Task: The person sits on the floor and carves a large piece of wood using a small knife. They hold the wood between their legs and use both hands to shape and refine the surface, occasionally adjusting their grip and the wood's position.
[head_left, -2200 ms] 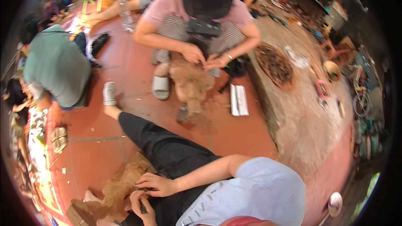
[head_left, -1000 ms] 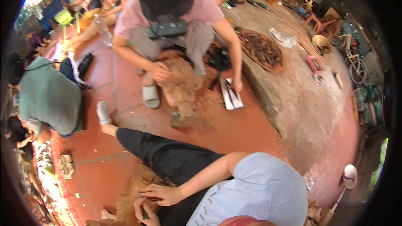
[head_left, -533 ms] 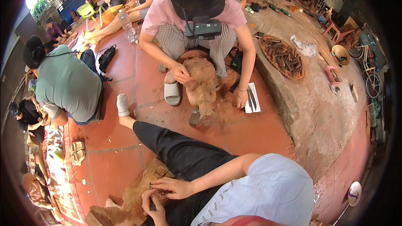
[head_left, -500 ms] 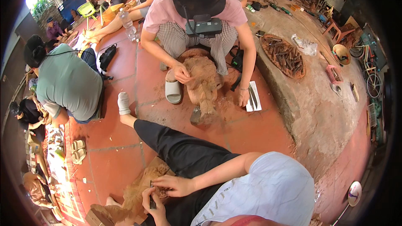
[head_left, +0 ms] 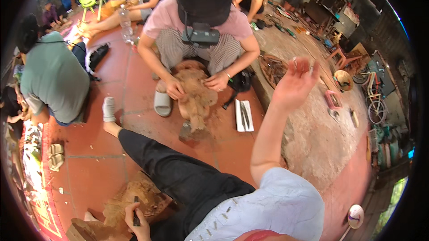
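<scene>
My left hand (head_left: 142,228) is closed around a short dark tool (head_left: 136,212), held upright; its working end cannot be made out. Close by, a brown carved wood piece (head_left: 127,198) lies against my dark-trousered leg, with wood crumbs on it. My right hand (head_left: 297,84) is raised high to the right, palm showing and fingers apart, with nothing visible in it. Across from me, a person in a pink top and black cap has both hands on another carved wood piece (head_left: 194,91) set between the knees.
Two dark blades lie on a white sheet (head_left: 244,116) on the red tiles. A grey slipper (head_left: 162,104) is beside the person opposite. A round tray of dark pieces (head_left: 273,69) sits on the raised concrete. Other people sit left and behind; a pink stool (head_left: 342,58) stands at right.
My right hand has left the carved wood and swung up to the right. My left hand keeps the tool. The person opposite has brought the hand near the blades back to their carving.
</scene>
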Demonstrator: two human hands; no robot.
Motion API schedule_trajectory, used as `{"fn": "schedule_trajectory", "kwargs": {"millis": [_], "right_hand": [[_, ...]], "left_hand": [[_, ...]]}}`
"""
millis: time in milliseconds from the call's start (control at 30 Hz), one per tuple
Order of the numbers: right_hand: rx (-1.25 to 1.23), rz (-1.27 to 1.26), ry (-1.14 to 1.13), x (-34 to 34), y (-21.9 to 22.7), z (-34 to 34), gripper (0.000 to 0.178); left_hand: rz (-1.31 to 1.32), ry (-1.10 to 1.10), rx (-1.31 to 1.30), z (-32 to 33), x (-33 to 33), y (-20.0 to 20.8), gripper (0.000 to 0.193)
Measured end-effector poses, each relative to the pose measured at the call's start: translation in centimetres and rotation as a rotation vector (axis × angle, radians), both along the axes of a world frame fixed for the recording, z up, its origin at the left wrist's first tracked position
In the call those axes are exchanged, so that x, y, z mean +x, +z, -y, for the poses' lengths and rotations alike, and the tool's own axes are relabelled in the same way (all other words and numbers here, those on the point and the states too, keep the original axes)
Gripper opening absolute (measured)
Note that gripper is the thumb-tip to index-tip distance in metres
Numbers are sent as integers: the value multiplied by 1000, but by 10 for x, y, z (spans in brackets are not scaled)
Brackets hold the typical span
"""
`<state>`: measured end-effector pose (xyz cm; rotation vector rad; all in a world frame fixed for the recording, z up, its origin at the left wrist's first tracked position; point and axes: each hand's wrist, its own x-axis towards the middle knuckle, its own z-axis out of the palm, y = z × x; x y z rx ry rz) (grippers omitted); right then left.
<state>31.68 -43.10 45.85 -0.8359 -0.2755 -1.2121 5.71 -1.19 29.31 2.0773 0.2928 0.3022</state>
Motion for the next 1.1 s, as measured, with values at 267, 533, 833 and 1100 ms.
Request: {"fn": "schedule_trajectory", "kwargs": {"millis": [267, 533, 833, 1100], "right_hand": [[-1549, -836, 796, -82, -252, -180, 62], [-1965, -209, 1336, -196, -316, -215, 32], [-1607, -536, 1524, -188, -312, -216, 39], [-1636, -534, 1630, -178, -323, -234, 41]], "left_hand": [[19, 11, 51, -14, -3, 5, 14], [88, -165, 60, -1, 12, 7, 14], [-8, -19, 71, 0, 2, -11, 14], [22, -53, 71, -8, 6, -2, 12]]}}
